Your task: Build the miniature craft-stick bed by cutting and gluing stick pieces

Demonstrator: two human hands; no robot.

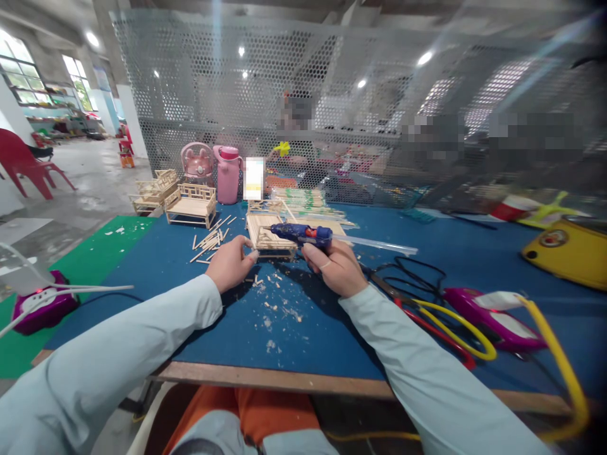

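A blue glue gun [303,234] is gripped in my right hand [339,265], its nozzle pointing left over a small wooden model bench [265,230]. A clear glue stick [379,243] sticks out of the gun's back end. My left hand [232,262] holds the bench's near left corner between thumb and fingers. Loose short wooden sticks [208,240] lie to the left of the bench. Whether the nozzle touches the wood I cannot tell.
Finished-looking model benches [190,205] stand at the back left, near a pink bottle [228,175] and a lit phone screen [254,178]. Pliers with red and yellow handles [446,328], a purple power strip [496,319] and cables lie right. A perforated metal screen [190,82] stands behind.
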